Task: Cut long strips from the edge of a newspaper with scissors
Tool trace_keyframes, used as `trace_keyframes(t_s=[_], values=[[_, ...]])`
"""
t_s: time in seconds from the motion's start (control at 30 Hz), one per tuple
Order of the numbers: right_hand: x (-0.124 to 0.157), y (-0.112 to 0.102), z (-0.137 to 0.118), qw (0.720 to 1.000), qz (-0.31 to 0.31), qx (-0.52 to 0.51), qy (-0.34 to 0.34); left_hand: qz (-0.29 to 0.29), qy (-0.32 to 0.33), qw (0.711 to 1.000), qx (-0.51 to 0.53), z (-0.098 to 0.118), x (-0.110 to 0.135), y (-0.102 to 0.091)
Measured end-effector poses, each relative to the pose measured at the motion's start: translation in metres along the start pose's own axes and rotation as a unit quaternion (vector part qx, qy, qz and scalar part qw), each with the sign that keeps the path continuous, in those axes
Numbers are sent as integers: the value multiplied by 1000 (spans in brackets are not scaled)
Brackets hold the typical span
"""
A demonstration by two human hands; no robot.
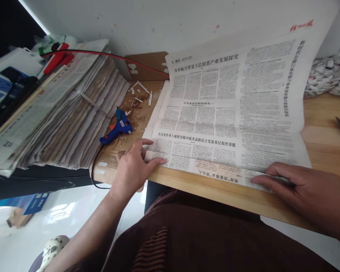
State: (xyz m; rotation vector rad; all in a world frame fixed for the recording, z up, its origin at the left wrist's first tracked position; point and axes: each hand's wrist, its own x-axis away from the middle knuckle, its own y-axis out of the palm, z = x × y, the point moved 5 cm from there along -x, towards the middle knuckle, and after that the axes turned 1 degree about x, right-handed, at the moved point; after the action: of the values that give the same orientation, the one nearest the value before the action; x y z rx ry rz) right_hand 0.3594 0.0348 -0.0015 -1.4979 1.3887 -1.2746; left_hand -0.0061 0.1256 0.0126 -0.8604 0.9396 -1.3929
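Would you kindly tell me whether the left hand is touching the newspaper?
Touching: the head view shows the left hand at the near-left corner of the newspaper, its thumb lying over the folded edge.

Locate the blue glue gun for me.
In the head view, the blue glue gun lies left of centre on the cardboard, between the stack of newspapers and the newspaper sheet, just beyond the left hand.

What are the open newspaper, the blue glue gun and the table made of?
The open newspaper: thin, dull paper, since it bends, creases and carries print.
The blue glue gun: probably hard plastic, because its body looks smooth and moulded.
The table: wood or a wood-look surface, pale and smooth with grain lines; I can't tell which.
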Motion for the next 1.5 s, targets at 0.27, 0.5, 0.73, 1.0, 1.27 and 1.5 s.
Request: trace_keyframes(t_s=[0.27, 0.5, 0.73, 1.0, 1.27, 1.5], values=[[-1, -1, 1, 1000, 20, 4, -21, 4, -20, 1000, 21, -1, 3, -2], [-5, 0, -1, 998, -35, 23, -44, -18, -31, 999, 7, 1, 2, -2], [-3, -1, -2, 997, -11, 23, -79, -34, -49, 998, -4, 1, 2, -2], [-4, 0, -2, 996, -23, 15, -89, -46, -62, 997, -8, 1, 1, 0], [-6, 0, -3, 995, -30, 13, -94, -40, -53, 998, -12, 2, 1, -1], [-4, 2, 0, 996, -24, 13, -88, -40, -54, 998, -17, 4, 0, -2]])
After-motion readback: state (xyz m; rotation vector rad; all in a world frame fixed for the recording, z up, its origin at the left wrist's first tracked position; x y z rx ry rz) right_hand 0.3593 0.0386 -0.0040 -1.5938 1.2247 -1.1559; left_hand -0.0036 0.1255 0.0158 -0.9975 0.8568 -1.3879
